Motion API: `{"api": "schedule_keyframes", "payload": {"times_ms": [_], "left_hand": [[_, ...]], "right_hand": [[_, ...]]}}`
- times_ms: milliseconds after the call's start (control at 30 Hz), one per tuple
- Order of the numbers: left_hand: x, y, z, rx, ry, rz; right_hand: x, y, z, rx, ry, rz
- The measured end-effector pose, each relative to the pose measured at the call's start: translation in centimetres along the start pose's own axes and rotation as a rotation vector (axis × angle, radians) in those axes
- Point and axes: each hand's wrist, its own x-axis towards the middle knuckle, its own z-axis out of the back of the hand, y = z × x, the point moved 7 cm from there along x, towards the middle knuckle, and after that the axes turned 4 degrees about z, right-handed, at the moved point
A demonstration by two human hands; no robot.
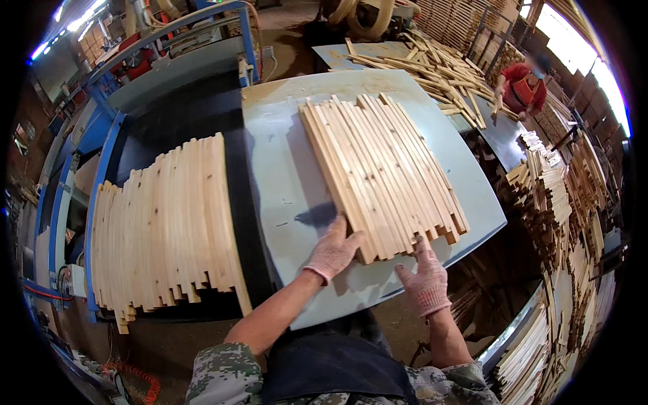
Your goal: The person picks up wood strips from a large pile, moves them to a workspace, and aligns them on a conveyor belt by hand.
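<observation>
A bundle of pale wooden strips [385, 175], laid side by side and stacked in layers, rests on the light grey tabletop [283, 202] before me. My left hand [335, 248], in a pinkish knit glove, touches the bundle's near left corner with its fingers stretched out and thumb apart. At the uneven near ends is my right hand [426, 278], gloved the same way; its fingers point up against the strip ends and the thumb stands away. Neither hand is wrapped round a strip.
On the left, another row of strips [165, 226] lies on a black conveyor belt [175, 111] within a blue machine frame [108, 175]. Loose strips [439, 71] are heaped at the far right, near a person in red [523, 91]. More wood piles [550, 192] line the right side.
</observation>
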Motion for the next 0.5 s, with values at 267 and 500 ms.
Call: {"api": "schedule_keyframes", "payload": {"times_ms": [267, 500], "left_hand": [[-0.3, 1.1, -0.3, 0.028, 0.021, 0.021], [-0.1, 2.0, -0.1, 0.063, -0.017, -0.020]], "right_hand": [[-3.4, 1.8, -4.6, 0.249, 0.016, -0.105], [-0.8, 5.6, -4.9, 0.444, -0.022, -0.112]]}}
